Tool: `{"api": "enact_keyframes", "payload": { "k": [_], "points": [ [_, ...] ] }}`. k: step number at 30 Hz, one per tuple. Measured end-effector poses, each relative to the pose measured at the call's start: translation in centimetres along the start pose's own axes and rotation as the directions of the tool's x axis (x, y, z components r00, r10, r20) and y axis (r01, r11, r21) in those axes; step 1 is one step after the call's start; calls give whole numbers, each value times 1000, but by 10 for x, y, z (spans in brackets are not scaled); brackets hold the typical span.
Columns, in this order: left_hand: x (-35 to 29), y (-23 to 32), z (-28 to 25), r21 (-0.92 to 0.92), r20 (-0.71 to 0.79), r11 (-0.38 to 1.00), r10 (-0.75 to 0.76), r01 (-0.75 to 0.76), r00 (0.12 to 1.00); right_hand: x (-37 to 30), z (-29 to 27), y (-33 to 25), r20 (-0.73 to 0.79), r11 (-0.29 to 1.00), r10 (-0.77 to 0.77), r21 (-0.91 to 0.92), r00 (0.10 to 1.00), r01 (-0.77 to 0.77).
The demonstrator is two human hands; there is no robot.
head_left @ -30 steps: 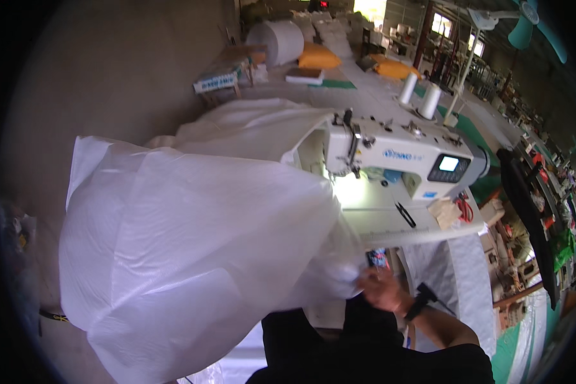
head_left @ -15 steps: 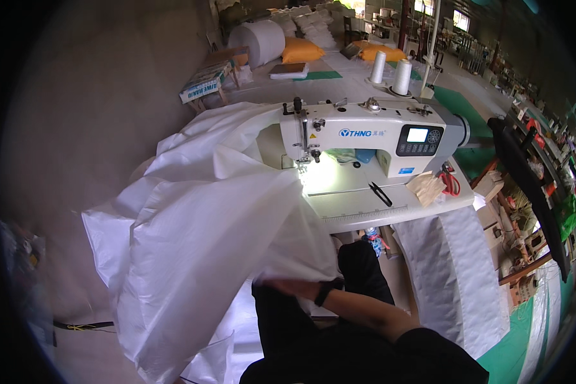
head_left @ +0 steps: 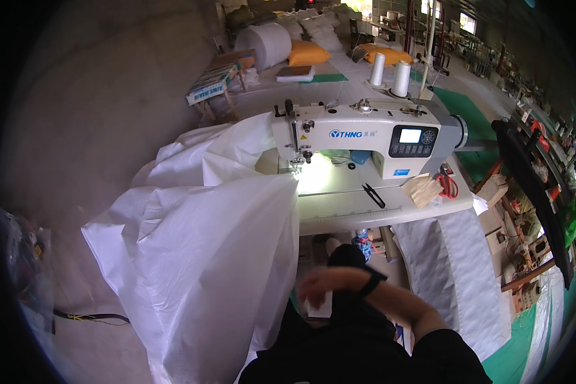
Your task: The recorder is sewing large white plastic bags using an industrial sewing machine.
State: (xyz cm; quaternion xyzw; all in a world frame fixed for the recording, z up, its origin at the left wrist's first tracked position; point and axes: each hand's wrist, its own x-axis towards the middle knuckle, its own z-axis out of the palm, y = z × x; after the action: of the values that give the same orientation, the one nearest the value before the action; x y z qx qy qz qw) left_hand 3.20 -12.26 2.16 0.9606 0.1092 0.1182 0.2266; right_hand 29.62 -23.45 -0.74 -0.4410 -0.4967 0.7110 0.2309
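A large sheet of white woven plastic fabric point(head_left: 198, 256) hangs in folds off the left side of the sewing machine point(head_left: 365, 137). Its edge runs up under the lit needle area at the machine's head. My right hand point(head_left: 326, 285) hovers over my lap, just right of the fabric's lower edge and apart from it. A dark band point(head_left: 372, 282) circles that wrist. The fingers point down and are smeared by motion, and nothing shows in them. My left hand is not visible.
On the machine bed lie black thread snips point(head_left: 374, 196), red-handled scissors point(head_left: 448, 186) and a tan scrap point(head_left: 422, 190). Two white thread cones point(head_left: 400, 79) stand behind. A white fabric strip point(head_left: 454, 281) hangs at the right. A small bench point(head_left: 211, 86) stands against the left wall.
My right hand has come off the fabric's lower edge and moved up and right. The fabric's right side has dropped leftward, uncovering the machine table's front edge and my lap.
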Motion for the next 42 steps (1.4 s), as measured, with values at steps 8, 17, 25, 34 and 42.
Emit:
{"api": "enact_keyframes", "payload": {
  "k": [8,17,25,34,42],
  "points": [
    [61,5,-86,-747,-634,592,-494,-303,595,25,-186,-46,-875,812,-465,-483,136,-327],
    [104,-37,-82,582,-572,658,-87,478,816,84,-239,-63,-903,732,-409,-408,127,-545],
    [55,-53,-72,559,-332,729,-239,394,913,48,-208,-58,-925,914,-375,-381,66,-139],
    [75,16,-54,46,-446,977,-166,208,880,85,36,7,-695,977,-204,-95,689,192],
    [85,-101,-56,290,-533,927,-50,237,845,14,76,39,-195,907,-359,159,913,391]
  ]
}}
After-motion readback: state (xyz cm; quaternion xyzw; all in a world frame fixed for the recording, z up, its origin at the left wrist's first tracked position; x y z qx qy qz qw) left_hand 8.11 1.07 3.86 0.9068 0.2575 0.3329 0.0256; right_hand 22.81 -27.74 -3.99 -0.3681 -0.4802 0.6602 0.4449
